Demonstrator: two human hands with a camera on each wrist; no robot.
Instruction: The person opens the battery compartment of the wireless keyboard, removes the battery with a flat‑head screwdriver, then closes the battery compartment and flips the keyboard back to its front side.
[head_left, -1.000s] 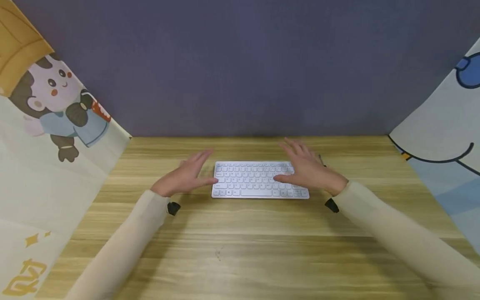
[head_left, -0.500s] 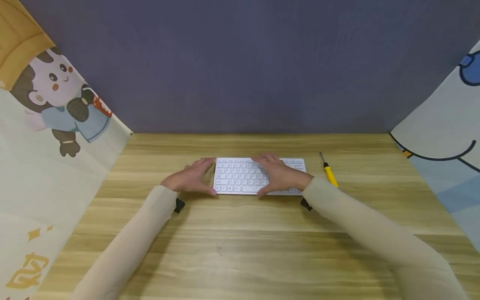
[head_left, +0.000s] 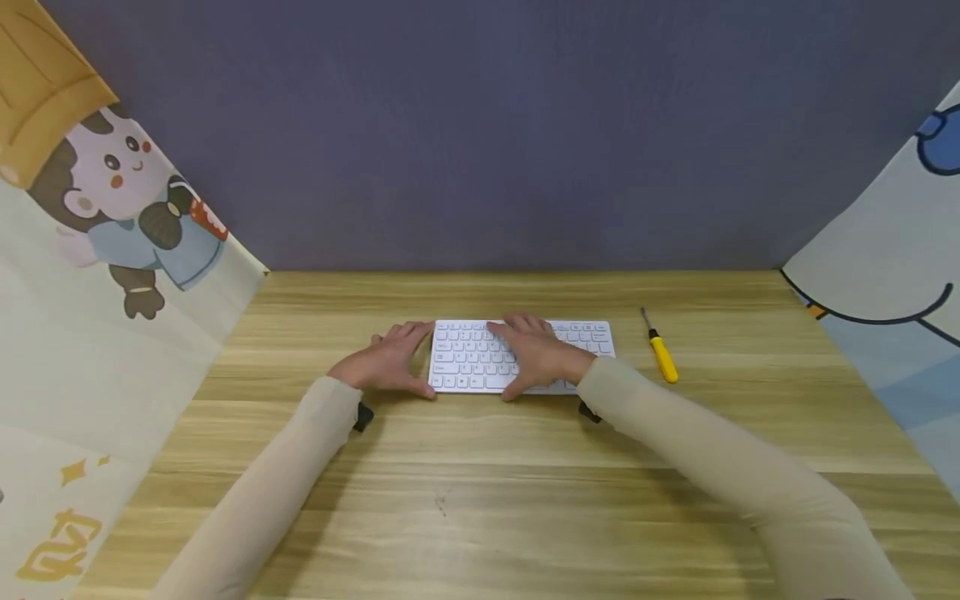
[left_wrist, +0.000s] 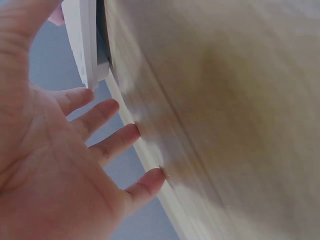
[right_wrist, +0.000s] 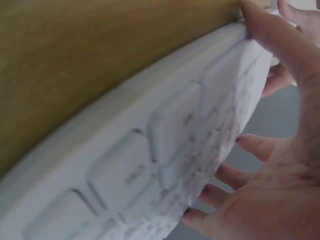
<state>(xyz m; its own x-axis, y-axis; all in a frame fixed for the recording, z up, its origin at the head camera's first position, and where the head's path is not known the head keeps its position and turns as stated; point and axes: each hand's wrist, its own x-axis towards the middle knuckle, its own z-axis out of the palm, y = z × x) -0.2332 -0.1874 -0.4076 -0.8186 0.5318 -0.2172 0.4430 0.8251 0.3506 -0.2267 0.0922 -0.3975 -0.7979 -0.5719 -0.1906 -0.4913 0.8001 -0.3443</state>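
A white keyboard [head_left: 461,358] lies flat on the wood-patterned table [head_left: 480,475]. At its left end is my left hand [head_left: 386,362], thumb near the front corner and index finger near the back one. The left wrist view shows that hand's fingers [left_wrist: 115,142] spread and fairly straight beside the keyboard's corner. My right hand [head_left: 536,357] spans the middle of the keyboard from above, hiding some keys. Its thumb [right_wrist: 270,30] reaches the front edge, while the other fingers extend to the far edge in the right wrist view.
A screwdriver [head_left: 663,358] with a yellow handle lies to the right of the keyboard. A dark blue-grey panel [head_left: 517,142] stands behind the table, with cartoon-printed sheets [head_left: 60,350] at the left and right sides.
My right hand has moved left from the keyboard's right end to its middle, uncovering the screwdriver. The left hand has shifted slightly right, closer to the left edge. The keyboard stays put.
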